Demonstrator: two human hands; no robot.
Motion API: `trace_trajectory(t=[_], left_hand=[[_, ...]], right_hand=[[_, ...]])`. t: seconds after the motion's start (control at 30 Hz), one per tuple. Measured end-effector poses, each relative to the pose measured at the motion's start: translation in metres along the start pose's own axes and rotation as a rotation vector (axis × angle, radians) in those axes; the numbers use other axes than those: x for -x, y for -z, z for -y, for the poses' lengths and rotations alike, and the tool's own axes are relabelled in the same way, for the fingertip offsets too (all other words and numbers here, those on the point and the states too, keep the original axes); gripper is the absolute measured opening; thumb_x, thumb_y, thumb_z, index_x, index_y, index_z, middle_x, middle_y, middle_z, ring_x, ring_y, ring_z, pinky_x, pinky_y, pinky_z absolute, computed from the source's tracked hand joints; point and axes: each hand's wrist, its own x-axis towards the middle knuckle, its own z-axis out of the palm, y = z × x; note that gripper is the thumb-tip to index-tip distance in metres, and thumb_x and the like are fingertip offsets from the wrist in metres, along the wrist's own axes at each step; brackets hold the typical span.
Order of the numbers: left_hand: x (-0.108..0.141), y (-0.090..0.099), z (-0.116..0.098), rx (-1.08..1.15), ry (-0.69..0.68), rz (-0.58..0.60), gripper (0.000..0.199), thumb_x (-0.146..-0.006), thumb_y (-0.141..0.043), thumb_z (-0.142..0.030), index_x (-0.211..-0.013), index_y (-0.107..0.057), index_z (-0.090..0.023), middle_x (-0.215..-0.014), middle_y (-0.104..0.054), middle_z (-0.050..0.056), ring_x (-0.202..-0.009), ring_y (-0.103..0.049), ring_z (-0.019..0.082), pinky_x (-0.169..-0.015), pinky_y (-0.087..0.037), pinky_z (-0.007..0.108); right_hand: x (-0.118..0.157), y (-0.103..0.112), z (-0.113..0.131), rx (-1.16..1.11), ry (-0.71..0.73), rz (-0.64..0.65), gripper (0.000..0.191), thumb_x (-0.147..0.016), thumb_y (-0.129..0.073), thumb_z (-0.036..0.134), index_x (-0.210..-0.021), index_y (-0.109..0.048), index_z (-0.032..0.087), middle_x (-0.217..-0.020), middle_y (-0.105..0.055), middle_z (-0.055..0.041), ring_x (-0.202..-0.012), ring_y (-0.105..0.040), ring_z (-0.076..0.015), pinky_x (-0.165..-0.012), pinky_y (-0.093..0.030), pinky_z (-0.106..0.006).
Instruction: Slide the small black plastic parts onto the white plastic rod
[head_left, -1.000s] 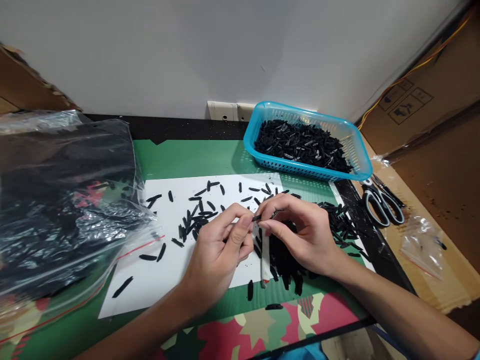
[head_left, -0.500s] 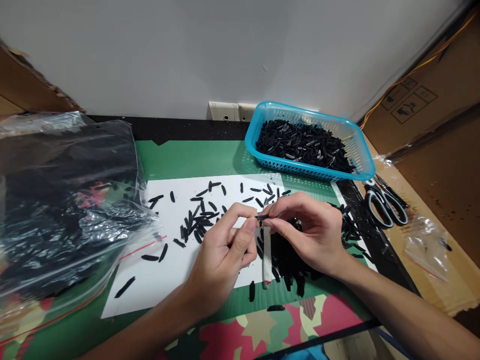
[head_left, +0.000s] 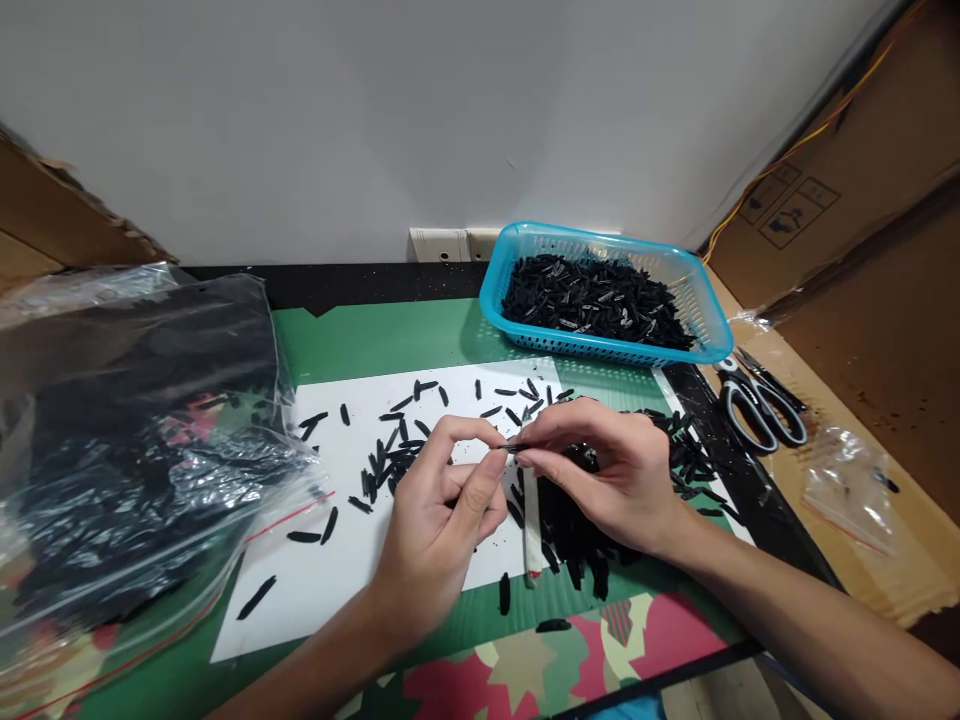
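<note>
A small black strip is pinched between both hands, over the white paper. My left hand grips its left end between thumb and index finger, the other fingers curled. At the strip's right end, the thumb and fingertips of my right hand are closed on it. Beneath my right hand lies a dark pile of black pieces, partly hidden. Several loose black pieces are scattered on the paper to the left. A pale strip stands out along the pile's left edge.
A blue basket of black pieces sits at the back right. Scissors and a small clear bag lie on cardboard at the right. A large plastic bag of black material covers the left. Wall sockets are behind.
The camera view has shifted slightly, so the table scene sits a little lower. Both hands keep their pinch on the small strip, which now shows less between the fingertips.
</note>
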Motion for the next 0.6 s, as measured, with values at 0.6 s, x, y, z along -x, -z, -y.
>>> trace_trajectory(t=[0.6], left_hand=[[0.0, -0.0041, -0.0046, -0.036, -0.138, -0.123, 0.014, -0.102, -0.068, -0.028, -0.094, -0.061, -0.02, -0.048, -0.046, -0.01, -0.042, -0.038, 0.005, -0.044, -0.03, 0.014]], right_hand=[[-0.0072, 0.0055, 0.0021, -0.142, -0.009, 0.073, 0.009, -0.097, -0.075, 0.012, -0.099, -0.08, 0.019, -0.095, -0.08, -0.0059, -0.093, -0.075, -0.0186, -0.086, -0.062, -0.034]])
